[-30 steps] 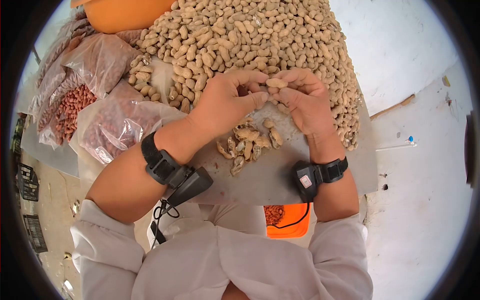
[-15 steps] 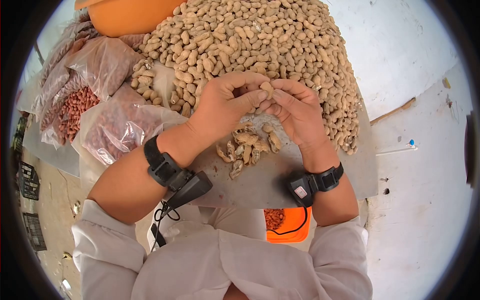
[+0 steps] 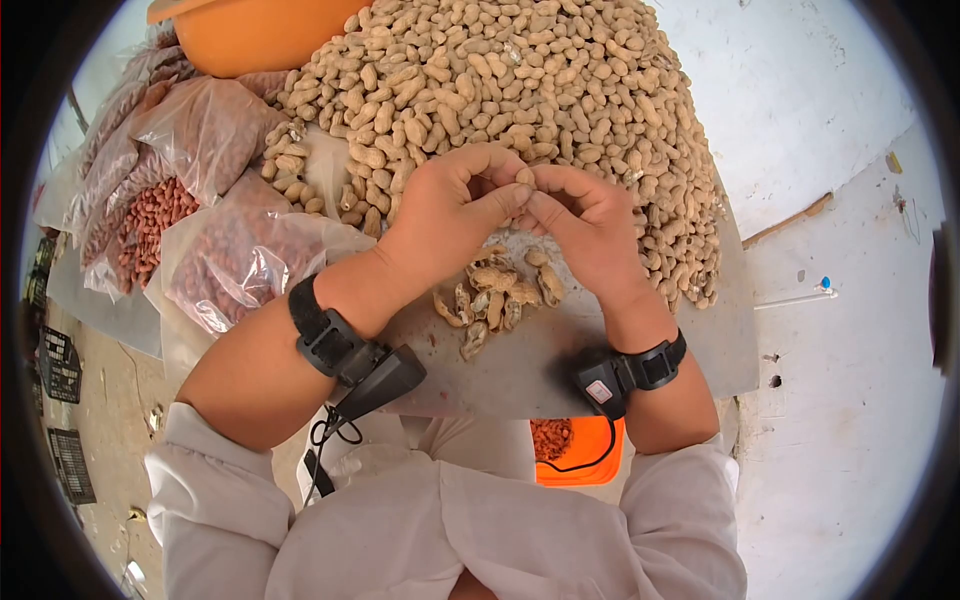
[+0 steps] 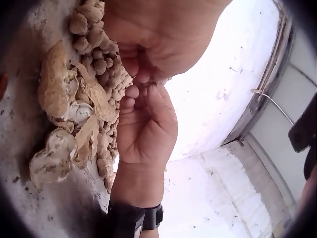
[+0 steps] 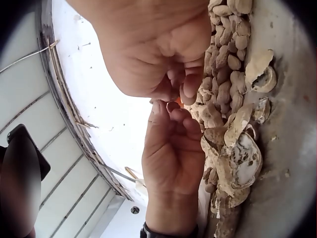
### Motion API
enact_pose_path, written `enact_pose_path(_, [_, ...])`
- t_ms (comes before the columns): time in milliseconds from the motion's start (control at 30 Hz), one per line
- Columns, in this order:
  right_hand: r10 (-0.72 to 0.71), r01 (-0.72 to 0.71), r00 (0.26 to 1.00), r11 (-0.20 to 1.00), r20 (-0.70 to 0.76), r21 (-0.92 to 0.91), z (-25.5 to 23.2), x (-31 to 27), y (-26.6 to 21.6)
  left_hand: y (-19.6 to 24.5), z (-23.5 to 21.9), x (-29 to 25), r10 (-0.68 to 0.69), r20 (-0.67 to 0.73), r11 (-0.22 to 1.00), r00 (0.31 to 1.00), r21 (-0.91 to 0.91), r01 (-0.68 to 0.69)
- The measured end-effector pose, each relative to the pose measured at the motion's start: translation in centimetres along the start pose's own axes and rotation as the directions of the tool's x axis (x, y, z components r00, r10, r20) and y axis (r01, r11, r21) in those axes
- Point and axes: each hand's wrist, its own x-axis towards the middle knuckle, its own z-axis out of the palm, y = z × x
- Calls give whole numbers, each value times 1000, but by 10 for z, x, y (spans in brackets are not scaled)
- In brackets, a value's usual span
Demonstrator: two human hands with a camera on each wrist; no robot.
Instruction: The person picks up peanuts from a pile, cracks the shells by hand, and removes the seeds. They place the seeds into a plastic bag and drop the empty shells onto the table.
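In the head view my left hand (image 3: pixel 440 205) and right hand (image 3: pixel 590 235) meet fingertip to fingertip in front of the big heap of unshelled peanuts (image 3: pixel 560 80). Between thumbs and forefingers they pinch one peanut (image 3: pixel 525 177), its small tan end showing while the fingers hide the rest. Just below the hands, cracked peanut shells (image 3: pixel 495 285) lie in a small pile on the grey tabletop (image 3: pixel 450 375). From the right wrist side, the pale insides of several shells (image 5: pixel 245 158) are visible.
Plastic bags of red peanut kernels (image 3: pixel 225 260) lean at the left, one showing loose kernels (image 3: pixel 155 220). An orange basin (image 3: pixel 255 35) stands at the back left. Below the table edge sits an orange container (image 3: pixel 590 460) with red kernels. A white wall (image 3: pixel 840 420) rises along the right.
The peanut, earlier lying lengthwise between the fingertips, was turned upright and is now mostly covered by them. My right hand has moved left, closer to the left one.
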Motion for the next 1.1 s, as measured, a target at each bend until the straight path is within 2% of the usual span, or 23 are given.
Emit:
enact_pose_path(100, [69,-69,998,998,5,-1,3,0,-7,-6,0,1,-13,-12,998,1000,-66,12])
enact_pose_path(300, [-113,89,991,951,-68,-297,9,-1,5,-3,2,0,-61,9,990,998,-128,62])
enact_pose_path(400, [-178,130,979,919,-96,-372,11,-2,4,-3,2,-1,-81,23,988,996,-130,84])
enact_pose_path(700, [-231,156,966,875,-112,-458,14,-3,1,-6,6,-1,-133,-11,981,991,-143,130])
enact_pose_path(900, [-225,160,971,860,-80,-484,12,-3,-1,-3,9,-1,-152,-24,980,988,-132,148])
enact_pose_path(1100, [-17,-21,991,960,-132,-278,8,-3,-2,2,10,-3,-182,-19,976,983,-123,179])
